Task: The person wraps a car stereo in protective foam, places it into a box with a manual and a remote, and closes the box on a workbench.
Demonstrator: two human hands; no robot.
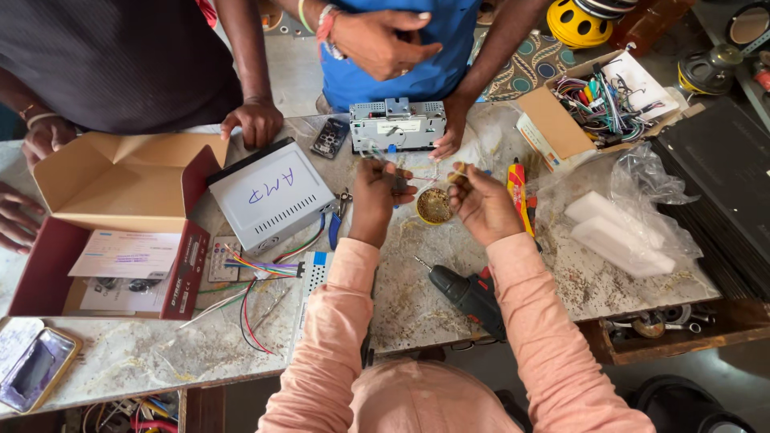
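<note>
My left hand (383, 195) is pinched on thin wires (421, 175) above the worn bench, in front of a silver car stereo unit (398, 125). My right hand (480, 200) is curled, holding a small tool or wire end near the same wires; what it is I cannot make out. Between both hands, on the bench, sits a small round tin (434, 206) of brownish paste. Both sleeves are pink.
A white box-shaped amplifier (273, 196), an open cardboard box (112, 216), a coloured wire harness (257, 269), blue pliers (337, 216), a red screwdriver (519, 192), a drill (469, 297), a phone (36, 367), plastic bag with foam (626, 224). Two other people lean on the far edge.
</note>
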